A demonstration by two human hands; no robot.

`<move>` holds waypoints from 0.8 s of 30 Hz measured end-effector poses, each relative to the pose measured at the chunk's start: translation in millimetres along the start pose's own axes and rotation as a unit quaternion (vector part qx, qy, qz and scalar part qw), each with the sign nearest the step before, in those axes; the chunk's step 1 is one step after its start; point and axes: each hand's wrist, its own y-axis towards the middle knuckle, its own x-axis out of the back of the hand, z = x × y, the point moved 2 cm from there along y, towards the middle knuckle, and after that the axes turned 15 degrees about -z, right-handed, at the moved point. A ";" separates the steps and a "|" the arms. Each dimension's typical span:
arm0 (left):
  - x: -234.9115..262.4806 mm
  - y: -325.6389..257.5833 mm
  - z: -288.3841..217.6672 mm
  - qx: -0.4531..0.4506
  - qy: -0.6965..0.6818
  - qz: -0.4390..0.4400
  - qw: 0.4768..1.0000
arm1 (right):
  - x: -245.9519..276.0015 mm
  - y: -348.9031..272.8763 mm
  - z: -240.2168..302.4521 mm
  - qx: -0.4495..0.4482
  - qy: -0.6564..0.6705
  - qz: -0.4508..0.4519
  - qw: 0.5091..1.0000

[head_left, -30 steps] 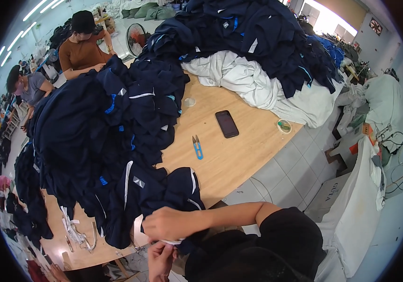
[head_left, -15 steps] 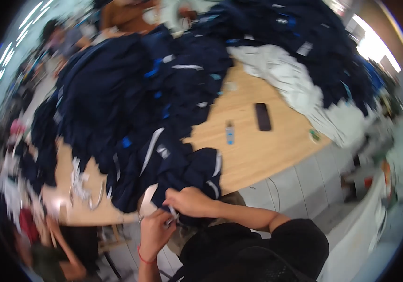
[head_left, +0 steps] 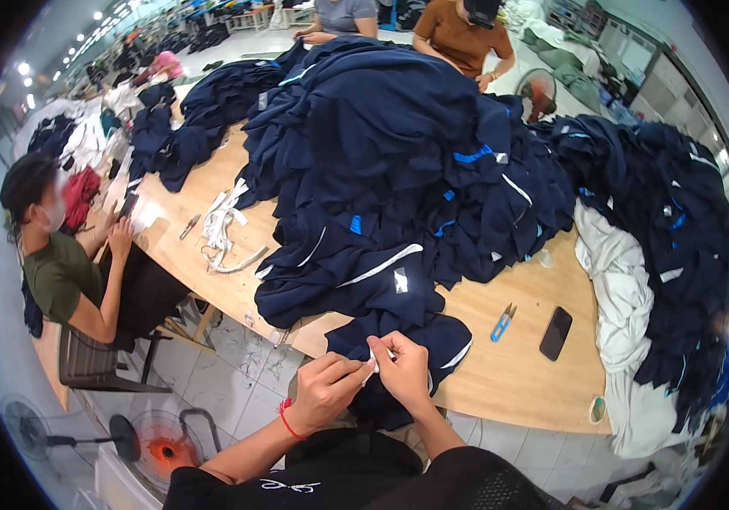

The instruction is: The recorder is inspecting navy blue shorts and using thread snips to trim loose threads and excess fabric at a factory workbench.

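At the near table edge my left hand (head_left: pixel 329 393) and my right hand (head_left: pixel 404 372) meet, both with fingers pinched. Between the fingertips is a small white strip (head_left: pixel 373 361), partly hidden by them. It sits against a navy garment (head_left: pixel 442 344) with white trim, which lies over the table edge and hangs toward my lap. I cannot make out whether the strip is sewn to the cloth. Just beyond lies another navy garment part (head_left: pixel 343 272) with white piping and a pale label.
A large navy heap (head_left: pixel 390 127) covers the middle of the table (head_left: pixel 500 391). To the right are blue thread snips (head_left: pixel 503 323), a phone (head_left: pixel 556 333) and white cloth (head_left: pixel 619 289). White strips (head_left: pixel 224 217) lie left. A seated person (head_left: pixel 75 263) is at left; others work beyond.
The view has swung left and become sharper. My hands have drawn level, side by side, still pinching at the white strip on the navy garment.
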 end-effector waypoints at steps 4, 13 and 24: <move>1.5 4.4 8.1 -0.016 -0.009 0.019 1.000 | -1.1 0.8 -17.2 -0.047 0.015 0.012 0.999; -28.6 -9.4 26.9 0.245 -0.028 0.064 0.967 | 18.2 -10.6 -13.6 -0.100 0.218 0.070 0.968; -18.5 -6.3 46.0 0.601 -0.442 0.065 0.663 | 33.2 -1.6 21.7 0.209 -0.041 0.000 0.977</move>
